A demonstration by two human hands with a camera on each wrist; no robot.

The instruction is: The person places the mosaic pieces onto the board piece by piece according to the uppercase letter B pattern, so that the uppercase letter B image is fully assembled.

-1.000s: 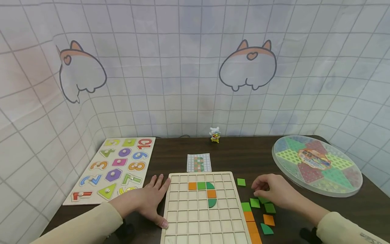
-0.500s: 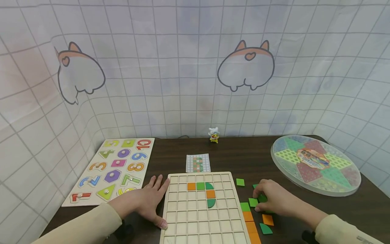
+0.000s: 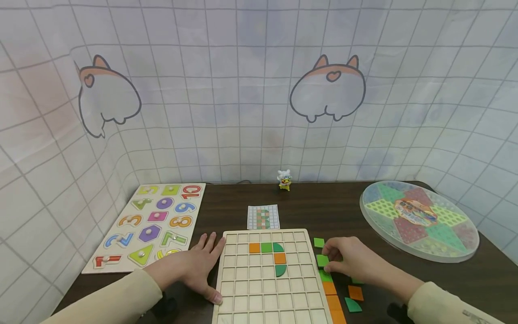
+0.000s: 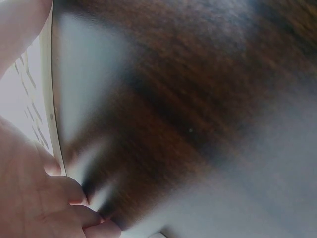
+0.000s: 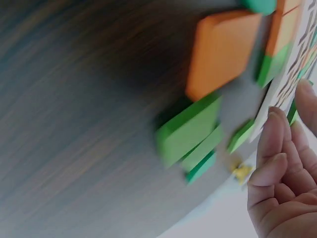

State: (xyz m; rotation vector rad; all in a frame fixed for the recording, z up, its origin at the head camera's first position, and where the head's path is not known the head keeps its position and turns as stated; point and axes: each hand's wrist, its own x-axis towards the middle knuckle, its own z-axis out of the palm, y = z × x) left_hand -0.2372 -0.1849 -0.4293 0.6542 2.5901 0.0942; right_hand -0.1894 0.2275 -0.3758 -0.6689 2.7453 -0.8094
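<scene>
A wooden grid board [image 3: 267,288] lies in front of me, holding orange and green squares and dark green quarter-circle tiles near its top. My left hand [image 3: 198,267] rests along its left edge, fingers spread; in the left wrist view the palm and fingertips [image 4: 74,191] show beside the rim. At the right edge, my right hand [image 3: 354,258] pinches a green square tile [image 3: 322,261] between thumb and fingers. The right wrist view shows that tile [image 5: 292,112] as a thin green edge at the fingertips.
Orange tiles [image 3: 335,303] line the board's right side. Loose nearby are a green square [image 3: 319,243], an orange square [image 3: 356,293] and a quarter-circle [image 3: 353,305]. A pattern card [image 3: 263,217] and figurine [image 3: 284,180] stand behind, a number puzzle [image 3: 147,225] left, a round game board [image 3: 418,220] right.
My right hand has come left from the loose tiles to the board's right edge, bringing a green square tile with it. The left hand has stayed in place.
</scene>
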